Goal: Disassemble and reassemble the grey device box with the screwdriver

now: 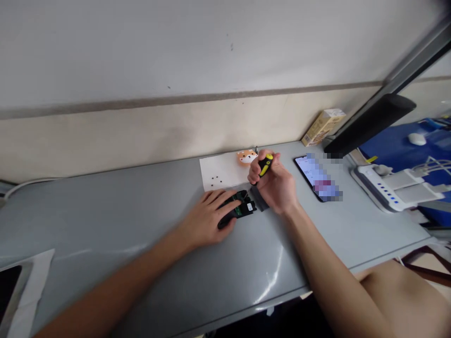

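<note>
My left hand [207,218] lies over a small black device [235,212] with a green circuit board showing, fingers curled round it and pressing it to the grey table [105,225]. My right hand [273,180] is closed round a black and yellow screwdriver [265,165], held upright with its tip down just right of the device. A white sheet of paper [220,171] behind the device carries a few tiny dark screws [215,179].
An orange animal-shaped figure [246,157] sits on the paper's far edge. A phone [317,177] with a lit screen lies to the right. A small carton [322,126] leans at the wall. A white device [391,185] and black lamp head [369,123] stand far right.
</note>
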`<state>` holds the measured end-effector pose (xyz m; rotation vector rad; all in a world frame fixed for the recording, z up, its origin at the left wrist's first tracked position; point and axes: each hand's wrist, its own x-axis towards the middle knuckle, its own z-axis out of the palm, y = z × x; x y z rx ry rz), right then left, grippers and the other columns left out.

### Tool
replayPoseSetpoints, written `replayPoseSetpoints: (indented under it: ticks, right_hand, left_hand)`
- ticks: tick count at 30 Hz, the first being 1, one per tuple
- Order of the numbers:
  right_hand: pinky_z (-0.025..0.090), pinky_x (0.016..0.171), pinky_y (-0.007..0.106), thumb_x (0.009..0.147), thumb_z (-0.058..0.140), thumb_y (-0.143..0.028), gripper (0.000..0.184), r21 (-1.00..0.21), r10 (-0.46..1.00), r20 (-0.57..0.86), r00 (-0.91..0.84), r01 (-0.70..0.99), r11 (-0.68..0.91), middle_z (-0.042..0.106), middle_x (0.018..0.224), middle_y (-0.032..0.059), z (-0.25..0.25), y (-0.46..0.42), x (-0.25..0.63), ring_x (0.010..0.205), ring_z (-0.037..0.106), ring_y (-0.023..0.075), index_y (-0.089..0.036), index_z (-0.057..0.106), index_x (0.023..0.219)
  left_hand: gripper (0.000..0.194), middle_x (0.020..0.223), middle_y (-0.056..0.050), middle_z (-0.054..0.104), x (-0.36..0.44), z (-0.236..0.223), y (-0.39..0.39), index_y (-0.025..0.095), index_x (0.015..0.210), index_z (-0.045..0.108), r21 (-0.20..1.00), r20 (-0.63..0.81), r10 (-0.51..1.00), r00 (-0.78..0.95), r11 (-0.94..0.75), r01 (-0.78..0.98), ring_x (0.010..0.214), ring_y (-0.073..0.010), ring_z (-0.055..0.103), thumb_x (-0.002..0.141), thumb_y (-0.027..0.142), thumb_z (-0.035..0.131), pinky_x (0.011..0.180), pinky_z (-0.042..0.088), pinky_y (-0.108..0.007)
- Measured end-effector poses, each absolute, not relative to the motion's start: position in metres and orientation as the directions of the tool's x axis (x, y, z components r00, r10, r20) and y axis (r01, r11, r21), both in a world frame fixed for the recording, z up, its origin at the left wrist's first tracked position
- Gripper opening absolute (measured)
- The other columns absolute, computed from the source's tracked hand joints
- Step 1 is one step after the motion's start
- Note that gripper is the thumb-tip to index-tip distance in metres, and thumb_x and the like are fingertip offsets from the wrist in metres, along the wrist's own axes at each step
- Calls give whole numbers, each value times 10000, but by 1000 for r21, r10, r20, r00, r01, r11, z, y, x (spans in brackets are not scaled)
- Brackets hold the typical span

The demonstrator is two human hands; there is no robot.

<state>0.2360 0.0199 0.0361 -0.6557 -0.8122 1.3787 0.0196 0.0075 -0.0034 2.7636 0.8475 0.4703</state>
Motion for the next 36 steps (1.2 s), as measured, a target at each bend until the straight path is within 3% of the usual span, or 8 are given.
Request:
replayPoseSetpoints:
  ticks: [6, 12, 17, 21, 26, 28, 33, 36]
  right_hand:
    - [382, 496, 257, 988, 525, -594, 300, -784, 985, 136, 106, -596, 172, 373, 661, -46, 39, 14, 230, 518, 336, 132, -297, 490, 960]
    - [461, 620, 290, 970, 593, -543, 296, -799, 986, 162, 41, -581, 155, 514, 814, 6, 40, 17, 234, 655, 484, 141, -258, 539, 912]
    - [412, 563, 287, 979, 515, -625, 375, -795, 988, 150, 27, -592, 137, 414, 727, -13, 43, 15, 234, 591, 380, 144, -261, 527, 889]
    - [328, 516, 259, 954, 615, -565, 311, -792, 985, 172, 9, -594, 144, 364, 656, -51, 43, 12, 232, 532, 289, 125, -282, 490, 922]
    - [452, 670, 284, 965, 654, -438, 215, -769, 977, 213, 22, -613, 181, 549, 875, 2, 40, 16, 239, 712, 523, 131, -255, 549, 925]
    - [477, 702, 308, 977, 625, -458, 220, -787, 975, 220, -19, -594, 167, 559, 904, 20, 39, 18, 241, 749, 546, 146, -246, 583, 941]
    - [413, 581, 296, 1003, 494, -597, 359, -802, 982, 187, -19, -581, 141, 428, 718, -13, 43, 15, 235, 594, 402, 141, -254, 546, 910]
    - [370, 546, 281, 953, 608, -583, 334, -813, 987, 162, -1, -566, 133, 393, 675, -40, 44, 13, 231, 556, 348, 134, -275, 484, 915]
  left_hand:
    - [384, 1474, -98, 583, 19, -4, 7, 247, 1342, 641, 297, 242, 579, 779, -808, 508, 1362, -314, 513, 964, 276, 578, 1137, 448, -527]
    - [380, 1462, -106, 582, 20, -2, 7, 242, 1333, 641, 306, 234, 580, 780, -806, 507, 1361, -313, 511, 958, 257, 582, 1138, 450, -525]
    - [385, 1465, -124, 559, 21, -1, 7, 233, 1345, 627, 285, 201, 582, 788, -805, 521, 1355, -315, 511, 966, 261, 561, 1128, 448, -522]
    - [390, 1477, -115, 548, 20, -1, 8, 241, 1356, 617, 282, 184, 581, 793, -804, 524, 1365, -310, 502, 972, 267, 552, 1134, 440, -516]
    - [387, 1482, -116, 548, 20, -2, 8, 240, 1353, 622, 280, 191, 582, 791, -804, 524, 1373, -320, 496, 973, 268, 557, 1137, 436, -530]
    - [386, 1488, -117, 544, 20, -2, 8, 239, 1354, 622, 271, 184, 583, 792, -804, 529, 1369, -321, 498, 975, 269, 557, 1131, 439, -533]
    - [401, 1480, -106, 548, 20, -3, 8, 241, 1373, 608, 260, 186, 580, 793, -808, 529, 1370, -310, 490, 976, 271, 558, 1136, 434, -518]
    - [397, 1477, -102, 551, 20, -3, 8, 247, 1369, 610, 260, 190, 579, 793, -808, 528, 1370, -308, 490, 976, 268, 554, 1134, 437, -517]
